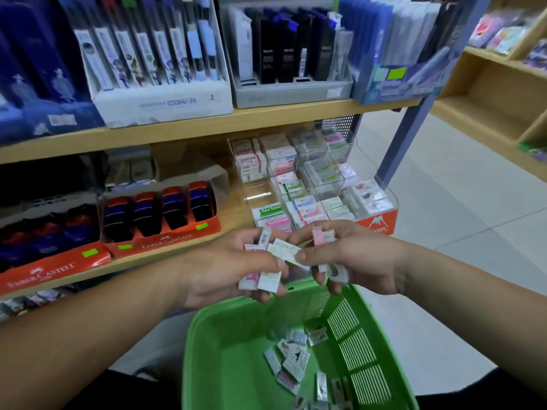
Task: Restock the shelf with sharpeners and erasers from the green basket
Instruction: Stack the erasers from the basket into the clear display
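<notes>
We are standing at the lower shelf, whose right end is carrying the clear eraser display, while the red sharpener carton is sitting further left along its front edge. The green basket is waiting below that front edge, just under our hands, and the loose pieces are lying on its floor toward the right wall. They are too blurred for us to tell erasers from sharpeners. Our left hand is curling its fingers around a small stack of erasers. Our right hand is gripping several more, among them a pink eraser. Its thumb and forefinger are pinching a white eraser that is bridging the gap between the two hands. As we are judging it, we are sorting the handful by kind before anything is going into the display. To do this well, we are working directly above the basket, so that a dropped piece is falling back inside rather than onto the floor. We are turning each wrapper face up and matching its colour and label to the compartment already showing it. We are passing one eraser at a time, since both hands are full and a loosened grip is risking the whole stack. We are setting each piece flat and label-forward.
</notes>
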`<state>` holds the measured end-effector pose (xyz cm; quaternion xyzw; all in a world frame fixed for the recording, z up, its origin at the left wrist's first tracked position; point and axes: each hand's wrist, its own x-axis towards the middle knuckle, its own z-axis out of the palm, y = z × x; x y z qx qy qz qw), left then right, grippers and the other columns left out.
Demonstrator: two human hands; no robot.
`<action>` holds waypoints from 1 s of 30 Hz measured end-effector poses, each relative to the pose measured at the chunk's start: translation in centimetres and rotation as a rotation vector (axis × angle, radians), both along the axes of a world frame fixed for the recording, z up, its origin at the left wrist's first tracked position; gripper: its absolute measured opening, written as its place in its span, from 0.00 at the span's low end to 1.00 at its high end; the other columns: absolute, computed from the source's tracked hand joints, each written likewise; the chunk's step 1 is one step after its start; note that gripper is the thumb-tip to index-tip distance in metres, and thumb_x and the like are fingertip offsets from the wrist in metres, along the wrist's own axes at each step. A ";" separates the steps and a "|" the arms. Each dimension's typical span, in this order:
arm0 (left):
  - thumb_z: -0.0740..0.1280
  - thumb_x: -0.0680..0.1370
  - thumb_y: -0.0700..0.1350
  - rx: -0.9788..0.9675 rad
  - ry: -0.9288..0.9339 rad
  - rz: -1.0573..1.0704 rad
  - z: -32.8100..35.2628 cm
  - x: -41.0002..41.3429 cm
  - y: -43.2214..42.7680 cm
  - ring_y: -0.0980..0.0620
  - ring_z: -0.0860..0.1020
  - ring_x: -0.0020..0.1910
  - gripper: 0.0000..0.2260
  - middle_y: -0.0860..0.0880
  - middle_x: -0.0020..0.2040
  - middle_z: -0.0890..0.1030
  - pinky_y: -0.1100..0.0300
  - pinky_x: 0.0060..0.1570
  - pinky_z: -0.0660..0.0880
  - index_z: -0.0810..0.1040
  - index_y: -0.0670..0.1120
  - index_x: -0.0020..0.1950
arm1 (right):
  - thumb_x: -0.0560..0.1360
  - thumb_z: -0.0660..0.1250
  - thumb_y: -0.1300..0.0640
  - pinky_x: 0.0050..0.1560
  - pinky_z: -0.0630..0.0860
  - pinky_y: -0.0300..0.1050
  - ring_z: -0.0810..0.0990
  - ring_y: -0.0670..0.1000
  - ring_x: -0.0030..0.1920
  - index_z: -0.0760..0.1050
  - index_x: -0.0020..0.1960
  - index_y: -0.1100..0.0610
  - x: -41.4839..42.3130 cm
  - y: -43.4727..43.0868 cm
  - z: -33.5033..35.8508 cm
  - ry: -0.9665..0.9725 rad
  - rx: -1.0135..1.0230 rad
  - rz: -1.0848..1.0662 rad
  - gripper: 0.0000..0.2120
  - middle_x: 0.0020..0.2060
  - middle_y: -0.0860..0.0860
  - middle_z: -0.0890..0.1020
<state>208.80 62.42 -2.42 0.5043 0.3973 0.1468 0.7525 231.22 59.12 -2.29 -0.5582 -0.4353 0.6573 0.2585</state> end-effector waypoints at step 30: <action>0.74 0.75 0.35 0.642 0.534 0.006 2.8 14.3 9.5 0.51 0.84 0.35 0.15 0.49 0.45 0.83 0.56 0.33 0.83 0.81 0.54 0.53 | 0.78 0.75 0.54 0.33 0.79 0.46 0.82 0.58 0.35 0.78 0.52 0.59 10.1 4.6 0.0 -0.018 0.167 -0.533 0.10 0.42 0.66 0.83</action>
